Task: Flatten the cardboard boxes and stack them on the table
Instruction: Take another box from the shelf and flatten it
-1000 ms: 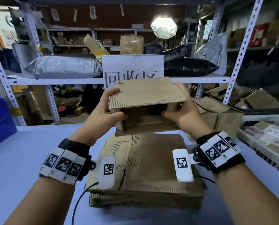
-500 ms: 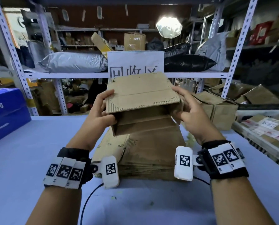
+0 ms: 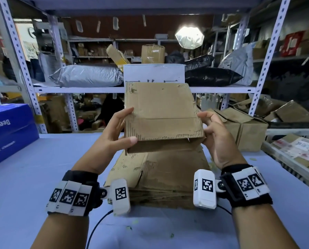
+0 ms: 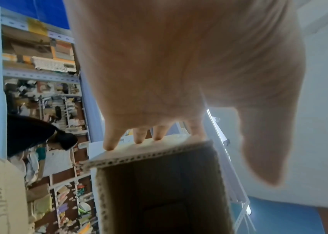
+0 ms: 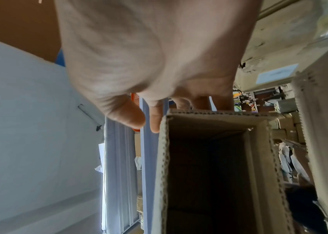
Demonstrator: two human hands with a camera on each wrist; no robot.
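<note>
Head: box (image 3: 161, 112) now tipped up, squashed flatter than before, above the flattened stack (image 3: 164, 175) on the table (image 3: 24, 186). My left hand (image 3: 112, 139) and right hand (image 3: 216, 141) clamp its sides. Sealed boxes (image 3: 243, 130) right.
Left wrist: fingers (image 4: 139, 136) on the open box's outer wall.
Right wrist: fingers (image 5: 155, 117) curled on the rim.

Box (image 3: 161, 114) between both hands above flattened stack (image 3: 168, 175) on table (image 3: 24, 186)

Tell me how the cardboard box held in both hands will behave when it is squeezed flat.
The cardboard box looks empty and open at the ends, so it is probably light and should collapse sideways easily. Its worn, frayed corrugated edges suggest soft, bendable walls rather than stiff ones. The left hand and right hand hold opposite sides, so slipping seems unlikely.
</note>
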